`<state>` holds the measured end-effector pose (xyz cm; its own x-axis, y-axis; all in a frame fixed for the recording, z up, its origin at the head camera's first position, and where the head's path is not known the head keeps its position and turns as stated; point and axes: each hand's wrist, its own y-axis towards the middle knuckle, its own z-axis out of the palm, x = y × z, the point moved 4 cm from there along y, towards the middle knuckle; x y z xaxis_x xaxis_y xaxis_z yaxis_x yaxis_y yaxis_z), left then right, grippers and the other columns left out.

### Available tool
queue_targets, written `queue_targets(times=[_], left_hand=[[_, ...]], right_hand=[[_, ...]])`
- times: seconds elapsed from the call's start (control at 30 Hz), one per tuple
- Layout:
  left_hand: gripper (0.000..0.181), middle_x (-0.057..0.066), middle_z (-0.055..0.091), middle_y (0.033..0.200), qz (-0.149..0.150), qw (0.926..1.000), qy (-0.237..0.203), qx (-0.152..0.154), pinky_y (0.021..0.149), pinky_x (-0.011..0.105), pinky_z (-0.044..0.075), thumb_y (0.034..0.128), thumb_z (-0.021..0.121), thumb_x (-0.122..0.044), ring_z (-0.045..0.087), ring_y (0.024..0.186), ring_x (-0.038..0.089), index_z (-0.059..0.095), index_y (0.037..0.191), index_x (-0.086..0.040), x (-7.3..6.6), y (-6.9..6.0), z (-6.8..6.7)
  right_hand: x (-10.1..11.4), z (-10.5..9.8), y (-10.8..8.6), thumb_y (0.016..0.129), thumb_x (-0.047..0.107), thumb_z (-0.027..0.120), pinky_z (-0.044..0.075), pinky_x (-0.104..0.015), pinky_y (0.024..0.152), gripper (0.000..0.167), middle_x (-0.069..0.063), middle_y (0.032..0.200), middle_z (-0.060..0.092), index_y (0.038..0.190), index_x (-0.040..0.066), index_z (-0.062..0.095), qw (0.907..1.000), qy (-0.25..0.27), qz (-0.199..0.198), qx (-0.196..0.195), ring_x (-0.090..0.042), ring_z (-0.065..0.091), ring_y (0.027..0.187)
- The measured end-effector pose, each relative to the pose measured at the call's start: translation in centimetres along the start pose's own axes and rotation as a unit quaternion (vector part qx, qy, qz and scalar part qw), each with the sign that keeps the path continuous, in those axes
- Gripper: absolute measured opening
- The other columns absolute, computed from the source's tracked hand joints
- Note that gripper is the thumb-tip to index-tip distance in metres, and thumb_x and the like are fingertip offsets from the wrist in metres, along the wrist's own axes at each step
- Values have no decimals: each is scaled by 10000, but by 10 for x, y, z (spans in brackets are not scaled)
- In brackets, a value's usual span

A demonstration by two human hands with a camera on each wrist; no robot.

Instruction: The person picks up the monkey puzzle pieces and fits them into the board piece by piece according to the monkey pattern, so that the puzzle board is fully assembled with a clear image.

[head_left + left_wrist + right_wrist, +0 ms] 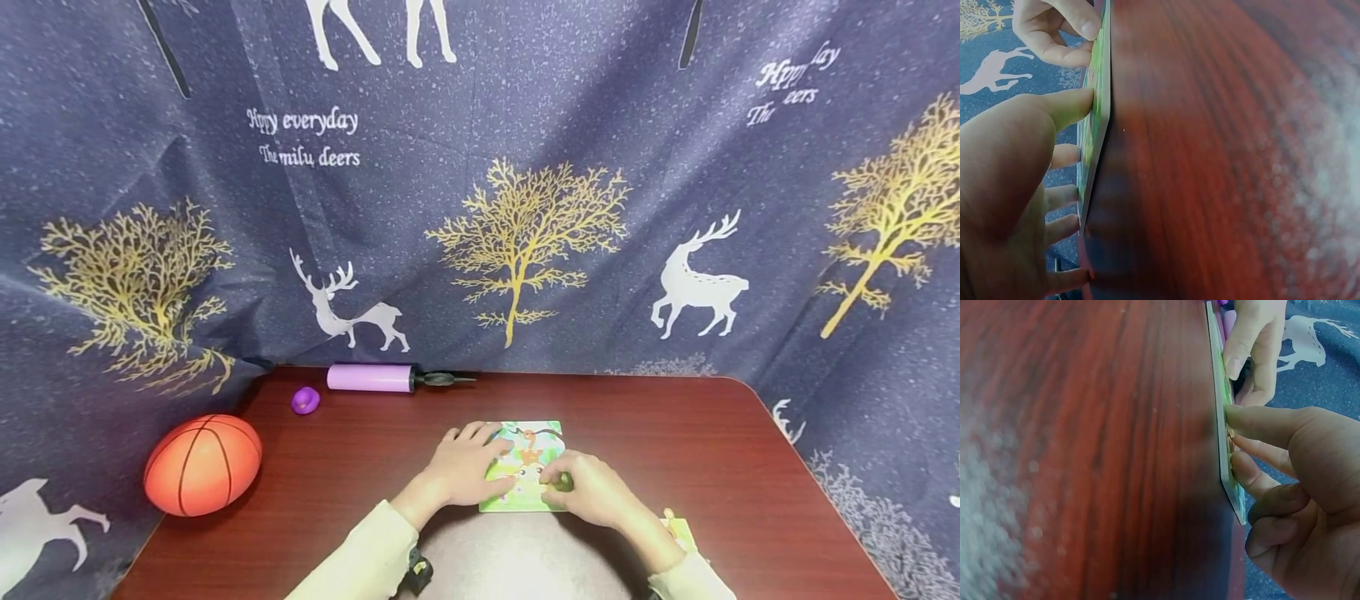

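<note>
A thin square picture board, apparently a jigsaw puzzle with a cartoon animal on green and blue, lies flat on the table. My left hand rests on its left side, fingers spread and extended; in the left wrist view the thumb touches the board's face. At the board's right side is my right hand, its fingers curled and thumb bent inward. The right wrist view shows a small orange-brown puzzle piece pinched at the board's surface, mostly hidden by the fingers.
A yellow-green piece lies by my right forearm, partly covered. Along the table's back edge are a purple hand pump and a small purple round object. An orange basketball sits at the left edge. A deer-print curtain hangs behind.
</note>
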<state>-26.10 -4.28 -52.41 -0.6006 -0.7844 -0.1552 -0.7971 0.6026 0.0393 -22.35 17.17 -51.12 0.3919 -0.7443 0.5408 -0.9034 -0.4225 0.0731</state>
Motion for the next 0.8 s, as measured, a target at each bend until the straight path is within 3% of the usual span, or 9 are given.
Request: queue_targets(times=[0.47,0.8], left_hand=[[683,45,439,1587,-94,9996,238,-148,1049,584,412,936,549,-696,392,1444,280,579,1475,-278,-3,1,4],[789,74,404,1602,-342,9969,667,256,1096,616,371,909,509,-783,370,1450,325,472,1568,-352,-16,5,4]], right_hand=[[-1,2,2,857,287,849,467,-289,647,98,200,835,601,904,325,772,9998,-154,67,-142,12,546,737],[0,1,3,854,258,845,470,-291,644,97,218,805,602,888,317,776,9998,-126,110,-131,8,550,722]])
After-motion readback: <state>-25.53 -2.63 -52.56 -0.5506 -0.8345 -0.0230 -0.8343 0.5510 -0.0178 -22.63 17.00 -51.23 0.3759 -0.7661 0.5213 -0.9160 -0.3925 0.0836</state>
